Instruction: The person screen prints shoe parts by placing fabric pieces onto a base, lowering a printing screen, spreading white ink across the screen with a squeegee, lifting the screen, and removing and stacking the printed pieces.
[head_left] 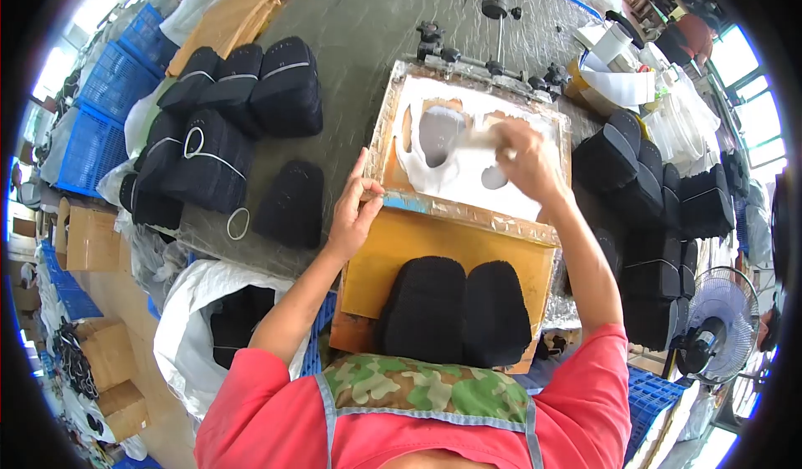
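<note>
A screen printing frame [474,212] with worn, ink-stained edges lies on the table in front of me, its mesh smeared with white ink [439,177]. My left hand [355,210] grips the frame's left edge near the front corner, index finger stretched along the side. Over the right half of the mesh, my right hand [528,156] is closed around a pale squeegee [478,139], blurred and partly hidden by the fingers. Nearer my body, two black fabric pieces [423,306] [496,310] lie side by side on a yellow board [368,273].
Banded stacks of black pieces [288,89] stand at left, beside a single stack [290,204] and a white band [238,223]. More black stacks [639,177] and a fan [718,327] are at right. Clamps [497,66] hold the frame's far side. A white sack [188,319] hangs low left.
</note>
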Available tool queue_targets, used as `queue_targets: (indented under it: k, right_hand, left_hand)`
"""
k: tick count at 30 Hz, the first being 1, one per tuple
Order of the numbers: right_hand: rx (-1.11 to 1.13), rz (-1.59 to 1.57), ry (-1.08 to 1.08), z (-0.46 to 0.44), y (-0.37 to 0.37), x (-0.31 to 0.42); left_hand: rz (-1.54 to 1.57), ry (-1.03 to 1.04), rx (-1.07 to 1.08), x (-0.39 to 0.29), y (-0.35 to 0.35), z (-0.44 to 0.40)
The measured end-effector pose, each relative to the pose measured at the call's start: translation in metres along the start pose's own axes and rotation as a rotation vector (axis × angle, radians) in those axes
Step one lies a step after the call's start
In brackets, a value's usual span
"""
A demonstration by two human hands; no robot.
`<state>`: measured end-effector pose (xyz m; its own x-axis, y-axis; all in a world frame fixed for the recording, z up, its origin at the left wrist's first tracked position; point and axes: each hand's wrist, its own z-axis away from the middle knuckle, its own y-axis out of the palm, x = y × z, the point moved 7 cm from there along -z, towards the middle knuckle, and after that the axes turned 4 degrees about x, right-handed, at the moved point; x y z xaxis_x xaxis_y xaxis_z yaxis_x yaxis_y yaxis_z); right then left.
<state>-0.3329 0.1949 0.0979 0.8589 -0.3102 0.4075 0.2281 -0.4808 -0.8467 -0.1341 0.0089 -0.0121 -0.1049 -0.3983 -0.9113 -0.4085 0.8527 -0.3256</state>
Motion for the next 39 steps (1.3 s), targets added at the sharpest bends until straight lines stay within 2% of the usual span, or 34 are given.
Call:
queue_targets:
  k: [2,3,4,6,9,10,11,13,17,20,24,28,30,32,33,36,38,39]
  right_hand:
    - [-0.063,0.129,0.139,-0.028,-0.016,-0.03]
    - [-0.137,0.159,0.081,-0.039,-0.009,-0.057]
    - [-0.047,0.209,0.168,-0.051,0.0,-0.078]
    - [-0.059,0.31,0.204,-0.061,-0.006,-0.088]
    - [-0.109,0.303,0.155,-0.057,-0.014,-0.085]
    - [-0.059,0.27,0.176,-0.053,-0.013,-0.086]
    - [-0.011,0.238,0.195,-0.05,-0.014,-0.082]
    - [0.075,0.174,0.241,-0.046,-0.009,-0.083]
    - [0.058,0.188,0.197,-0.043,-0.007,-0.067]
    - [-0.031,0.08,0.134,-0.056,0.005,-0.056]
    - [-0.131,0.142,0.122,-0.076,0.03,-0.045]
    - [0.026,0.145,0.144,-0.057,0.057,-0.026]
    - [0.093,0.179,0.102,-0.022,0.044,0.016]
    - [0.03,0.106,-0.089,0.005,0.037,0.035]
    - [0.083,0.121,-0.094,0.01,0.026,0.043]
    - [0.239,0.128,0.072,-0.014,0.023,0.0]
    - [-0.008,0.149,0.114,-0.041,0.007,-0.027]
    - [0.006,0.185,0.199,-0.055,0.007,-0.045]
  left_hand:
    - [0.031,0.001,-0.003,-0.008,0.0,-0.002]
    - [0.037,0.018,-0.009,-0.01,0.0,-0.004]
    - [0.045,0.029,-0.013,-0.011,0.0,-0.004]
    - [0.067,-0.012,-0.029,-0.015,-0.002,-0.004]
    - [0.12,-0.02,-0.038,-0.018,-0.004,-0.006]
    - [0.14,-0.018,-0.037,-0.017,-0.004,-0.005]
    - [0.028,0.061,-0.056,-0.019,-0.005,-0.007]
    - [0.053,0.0,-0.03,-0.011,-0.001,-0.005]
    - [0.018,-0.06,0.015,-0.011,0.001,-0.004]
    - [0.011,0.005,-0.018,0.002,0.0,-0.003]
    - [0.048,0.01,-0.029,-0.007,-0.001,-0.003]
    - [0.082,-0.006,-0.036,-0.003,0.0,0.001]
    - [0.106,-0.007,-0.037,-0.002,0.002,-0.004]
    - [0.11,-0.009,-0.046,-0.006,0.0,-0.003]
    - [0.136,-0.047,-0.013,-0.004,0.002,-0.002]
    - [0.134,-0.04,-0.015,-0.004,0.002,-0.002]
    - [0.096,-0.012,-0.023,-0.001,0.003,-0.001]
    - [0.071,0.006,-0.031,-0.002,0.001,-0.002]
